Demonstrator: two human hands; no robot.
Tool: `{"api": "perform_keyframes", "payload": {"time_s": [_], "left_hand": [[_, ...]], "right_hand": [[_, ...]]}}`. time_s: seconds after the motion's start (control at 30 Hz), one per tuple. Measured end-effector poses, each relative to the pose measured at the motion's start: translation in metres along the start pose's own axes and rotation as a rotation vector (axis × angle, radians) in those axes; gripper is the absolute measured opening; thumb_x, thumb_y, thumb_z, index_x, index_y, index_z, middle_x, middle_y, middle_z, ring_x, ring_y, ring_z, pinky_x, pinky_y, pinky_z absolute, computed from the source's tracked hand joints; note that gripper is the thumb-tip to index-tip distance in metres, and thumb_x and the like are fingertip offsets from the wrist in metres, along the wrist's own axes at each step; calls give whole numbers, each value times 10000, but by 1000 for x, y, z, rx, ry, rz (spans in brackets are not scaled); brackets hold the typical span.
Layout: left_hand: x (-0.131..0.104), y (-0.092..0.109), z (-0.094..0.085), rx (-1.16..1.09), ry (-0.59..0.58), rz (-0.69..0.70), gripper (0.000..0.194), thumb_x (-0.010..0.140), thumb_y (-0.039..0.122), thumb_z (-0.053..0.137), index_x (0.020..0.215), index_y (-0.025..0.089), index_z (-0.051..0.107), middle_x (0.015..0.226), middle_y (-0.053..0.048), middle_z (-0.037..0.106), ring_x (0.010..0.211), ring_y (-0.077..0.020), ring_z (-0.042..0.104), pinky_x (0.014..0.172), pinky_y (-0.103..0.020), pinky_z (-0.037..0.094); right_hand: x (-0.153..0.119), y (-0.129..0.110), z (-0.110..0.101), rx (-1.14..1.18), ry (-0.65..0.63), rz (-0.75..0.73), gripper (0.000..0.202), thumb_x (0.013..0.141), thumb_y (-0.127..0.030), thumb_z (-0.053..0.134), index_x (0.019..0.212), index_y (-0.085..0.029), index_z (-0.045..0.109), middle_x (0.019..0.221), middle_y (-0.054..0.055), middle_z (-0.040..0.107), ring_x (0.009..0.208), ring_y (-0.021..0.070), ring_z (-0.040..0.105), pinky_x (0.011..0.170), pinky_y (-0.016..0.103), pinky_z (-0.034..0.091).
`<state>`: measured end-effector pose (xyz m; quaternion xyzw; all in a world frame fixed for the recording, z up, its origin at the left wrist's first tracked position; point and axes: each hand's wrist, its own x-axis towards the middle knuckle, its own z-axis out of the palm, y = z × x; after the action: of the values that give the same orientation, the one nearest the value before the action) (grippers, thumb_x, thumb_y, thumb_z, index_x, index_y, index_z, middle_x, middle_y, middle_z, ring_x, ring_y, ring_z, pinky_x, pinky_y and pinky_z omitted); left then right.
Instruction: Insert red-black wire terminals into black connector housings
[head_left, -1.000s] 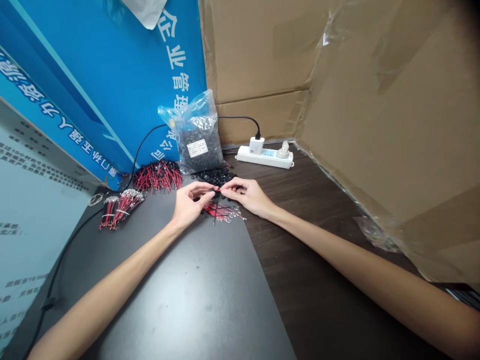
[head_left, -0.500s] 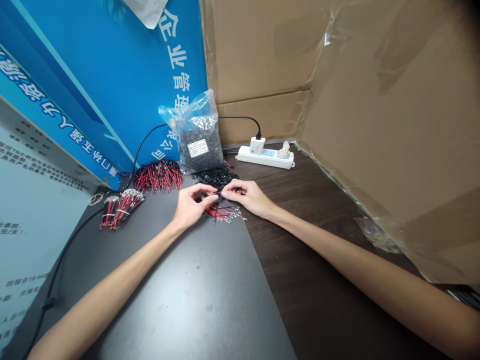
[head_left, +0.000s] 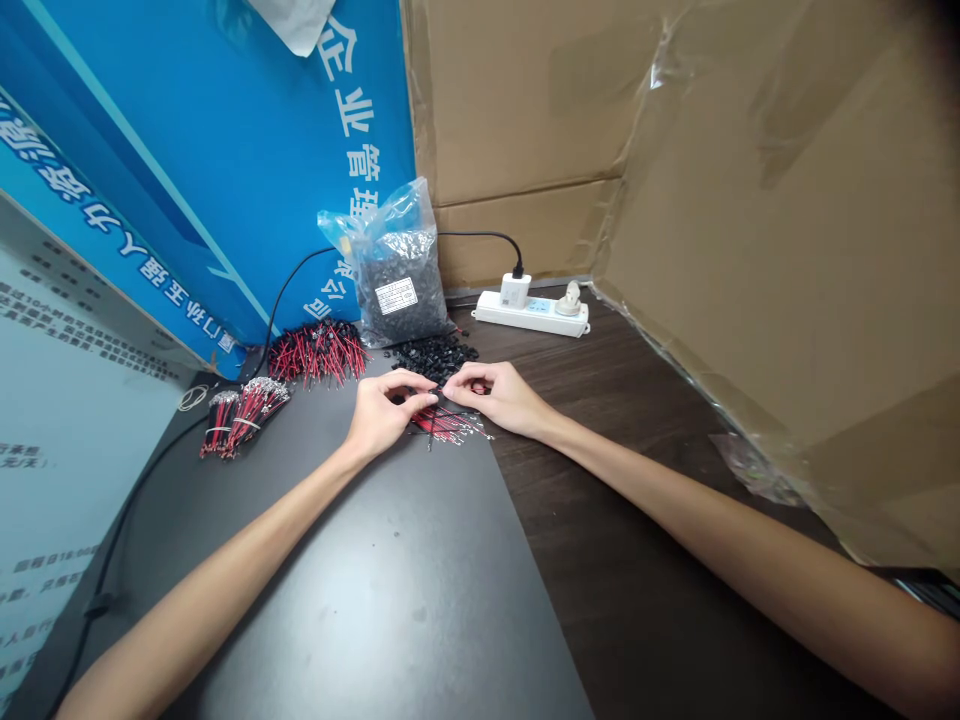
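My left hand [head_left: 381, 408] is closed in a pinch, thumb and forefinger meeting at a tiny dark piece too small to name. Facing it a short way right, my right hand [head_left: 499, 398] pinches too, with a bit of red wire [head_left: 479, 387] showing among its fingers. Below the fingertips lies a loose spread of red and black wires [head_left: 454, 427] with shiny metal ends. Just behind both hands is a heap of small black plastic pieces [head_left: 435, 353].
A clear bag of black parts [head_left: 405, 290] stands behind the heap. Left of it lie a pile of red and black wires [head_left: 319, 352] and tied wire bundles [head_left: 244, 415]. A white power strip [head_left: 532, 315] sits by the cardboard wall [head_left: 525, 120]. A black cable [head_left: 124, 510] runs along the left.
The fingertips of my two hands have drawn slightly apart, and the red wire between them shows less. Both arms stay almost where they were.
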<state>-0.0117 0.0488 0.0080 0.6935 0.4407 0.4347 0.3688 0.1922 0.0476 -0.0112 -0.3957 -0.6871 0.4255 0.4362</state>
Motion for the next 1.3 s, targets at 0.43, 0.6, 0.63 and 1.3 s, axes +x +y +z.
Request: {"api": "perform_keyframes", "payload": {"time_s": [0.43, 0.6, 0.63, 1.3], "left_hand": [[1, -2, 0, 4, -5, -5, 123, 672, 287, 821, 757, 201, 802, 817, -61, 764, 685, -186, 659, 620, -309, 530], [1, -2, 0, -4, -19, -12, 131, 675, 288, 817, 766, 196, 797, 816, -58, 766, 678, -184, 662, 622, -306, 531], [1, -2, 0, -10, -24, -23, 142, 678, 292, 815, 777, 192, 796, 810, -57, 764, 668, -180, 657, 616, -303, 526], [1, -2, 1, -22, 58, 22, 162, 715, 301, 785, 831, 189, 773, 780, -38, 734, 722, -177, 647, 669, -305, 510]], "right_hand": [[0, 0, 0, -36, -7, -12, 270, 832, -432, 694, 818, -174, 773, 748, 30, 688, 666, 146, 537, 631, 294, 410], [0, 0, 0, -40, -13, -4, 272, 823, -436, 700, 815, -174, 776, 745, 30, 693, 668, 148, 538, 625, 293, 410], [0, 0, 1, -37, -9, 2, 271, 821, -434, 701, 816, -174, 776, 741, 29, 694, 667, 148, 538, 623, 292, 410], [4, 5, 4, 93, 34, 42, 344, 790, -509, 730, 826, -168, 767, 741, 36, 709, 649, 148, 548, 617, 292, 414]]}}
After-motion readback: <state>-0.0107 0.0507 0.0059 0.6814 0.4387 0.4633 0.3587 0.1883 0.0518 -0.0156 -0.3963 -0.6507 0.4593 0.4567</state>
